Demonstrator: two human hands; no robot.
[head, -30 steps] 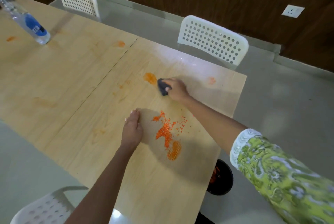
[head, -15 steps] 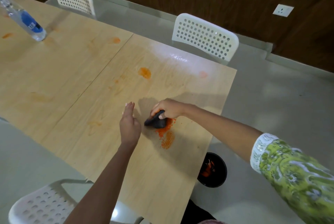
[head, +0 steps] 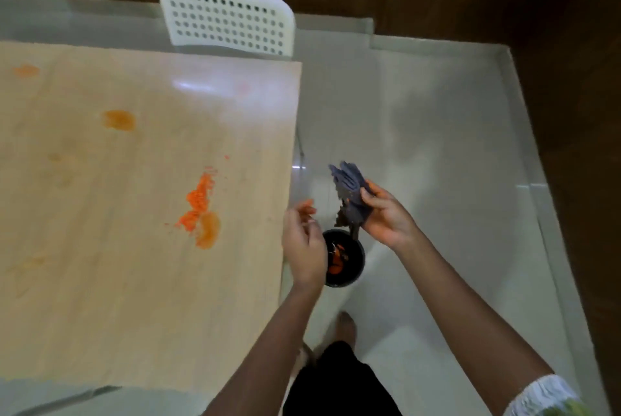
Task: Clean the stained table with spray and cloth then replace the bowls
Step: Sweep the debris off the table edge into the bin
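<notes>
Grey glossy floor [head: 420, 133] beside a pale wooden table [head: 100, 281], bearing a heap of orange crumbs [head: 198, 200] and several orange smears, one [head: 119, 120] further toward the far edge; a white perforated chair [head: 228, 19] stands at that far edge. Right hand [head: 386, 217], off the table's side edge, grips a crumpled dark grey cloth [head: 349, 194] in curled fingers, directly above a black bowl [head: 349, 264] on the floor holding orange residue. Left hand [head: 302, 241], fingers loosely curled and holding nothing, hangs between table edge and cloth, just beside the bowl.
</notes>
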